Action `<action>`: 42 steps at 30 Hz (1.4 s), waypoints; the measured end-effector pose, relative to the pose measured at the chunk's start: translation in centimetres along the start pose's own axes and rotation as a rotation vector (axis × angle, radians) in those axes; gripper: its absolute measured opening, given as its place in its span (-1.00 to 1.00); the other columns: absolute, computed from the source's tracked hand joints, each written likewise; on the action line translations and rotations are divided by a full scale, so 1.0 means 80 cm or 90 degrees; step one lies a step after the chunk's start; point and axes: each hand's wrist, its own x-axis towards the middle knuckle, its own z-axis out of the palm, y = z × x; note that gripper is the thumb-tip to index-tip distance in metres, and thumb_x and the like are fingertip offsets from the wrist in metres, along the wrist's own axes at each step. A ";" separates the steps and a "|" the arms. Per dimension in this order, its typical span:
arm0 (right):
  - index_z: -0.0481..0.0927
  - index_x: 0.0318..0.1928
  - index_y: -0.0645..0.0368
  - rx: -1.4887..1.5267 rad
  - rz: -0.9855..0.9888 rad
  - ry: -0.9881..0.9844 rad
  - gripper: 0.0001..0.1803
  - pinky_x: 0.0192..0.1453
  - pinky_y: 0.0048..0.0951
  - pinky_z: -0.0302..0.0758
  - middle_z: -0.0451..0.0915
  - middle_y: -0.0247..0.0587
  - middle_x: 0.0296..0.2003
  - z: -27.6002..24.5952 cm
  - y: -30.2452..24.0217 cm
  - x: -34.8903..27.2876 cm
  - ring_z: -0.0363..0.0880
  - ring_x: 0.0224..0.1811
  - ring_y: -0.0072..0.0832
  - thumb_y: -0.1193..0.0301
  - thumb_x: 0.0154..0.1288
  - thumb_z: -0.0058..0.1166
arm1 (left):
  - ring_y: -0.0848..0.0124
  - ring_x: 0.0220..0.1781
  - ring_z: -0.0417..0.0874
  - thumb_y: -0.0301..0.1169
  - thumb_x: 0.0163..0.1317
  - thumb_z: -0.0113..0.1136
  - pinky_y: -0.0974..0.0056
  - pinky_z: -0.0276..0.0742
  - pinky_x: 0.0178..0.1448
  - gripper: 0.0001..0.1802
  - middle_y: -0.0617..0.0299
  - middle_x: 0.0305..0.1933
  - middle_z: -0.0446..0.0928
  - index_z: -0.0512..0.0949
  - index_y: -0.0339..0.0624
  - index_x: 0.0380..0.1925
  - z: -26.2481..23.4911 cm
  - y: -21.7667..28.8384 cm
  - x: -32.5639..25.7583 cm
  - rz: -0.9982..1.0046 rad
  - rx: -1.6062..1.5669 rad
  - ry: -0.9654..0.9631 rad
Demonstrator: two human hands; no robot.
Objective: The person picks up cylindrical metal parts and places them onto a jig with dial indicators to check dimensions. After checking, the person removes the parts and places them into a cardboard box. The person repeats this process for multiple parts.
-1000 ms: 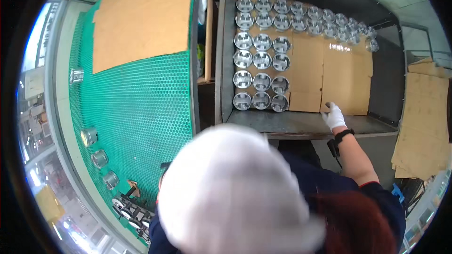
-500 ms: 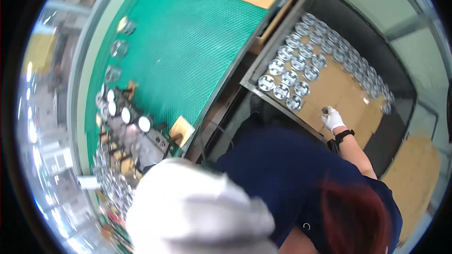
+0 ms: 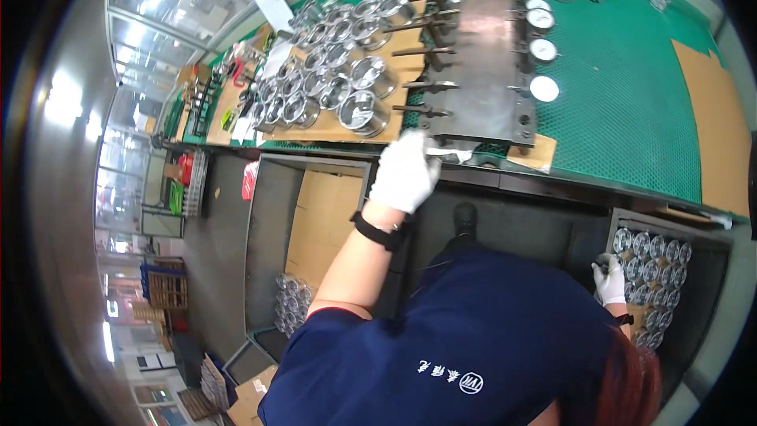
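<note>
My left hand (image 3: pixel 404 172) wears a white glove and is smeared by motion at the front edge of the bench. It is just below a flat metal plate fixture (image 3: pixel 481 71) with handles on its left and white-faced dial gauges (image 3: pixel 542 50) on its right. A white strip (image 3: pixel 453 156) lies beside the fingers; I cannot tell whether they touch it. My gloved right hand (image 3: pixel 610 282) is closed on a dark grey round metal part, apparently a piston (image 3: pixel 606 259), by the rim of the right-hand bin. Rows of shiny pistons (image 3: pixel 651 270) fill that bin beside the hand.
Many cup-shaped metal pistons (image 3: pixel 364 113) crowd cardboard left of the fixture. A wooden block (image 3: pixel 533 153) sits at its lower right corner. Left below the bench is a cardboard-lined bin (image 3: pixel 327 209) with pistons (image 3: pixel 293 304). Green mat (image 3: pixel 623 110) covers the bench.
The view has swung left, bringing the whole fixture and the left bin into sight. My left hand has gone from a near blur to the bench edge. My right hand stays by its bin.
</note>
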 end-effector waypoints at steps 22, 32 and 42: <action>0.46 0.28 0.22 0.011 -0.307 -0.335 -0.39 0.18 -0.34 0.61 0.60 -0.09 0.10 0.132 -0.576 0.191 0.66 0.09 -0.35 0.54 0.21 0.32 | 0.39 -0.21 0.74 -0.27 0.38 0.24 0.34 0.65 -0.07 -0.66 0.13 -0.15 0.73 0.63 -0.39 -0.08 -0.084 -0.225 0.062 -0.561 -0.824 -0.176; -0.14 0.61 0.17 0.453 -0.215 -0.274 0.24 0.39 -0.28 0.42 0.41 -0.12 0.30 0.077 -0.583 0.233 0.45 0.30 -0.38 0.56 -0.02 0.37 | 0.33 0.20 0.64 -0.26 0.52 0.03 0.25 0.53 0.28 -0.51 0.00 0.23 0.59 0.45 -0.41 0.28 -0.034 -0.059 0.154 -0.271 -1.250 -0.364; 0.39 0.38 0.28 0.542 -0.127 0.015 -0.38 0.41 -0.26 0.37 0.56 -0.19 0.21 -0.005 -0.410 0.207 0.53 0.26 -0.39 0.31 0.35 0.04 | -0.51 0.46 0.18 -0.25 0.14 0.32 -0.28 0.14 0.53 -0.06 -0.59 0.42 0.19 0.14 -0.57 0.41 0.138 -0.015 0.145 0.119 -0.279 -0.068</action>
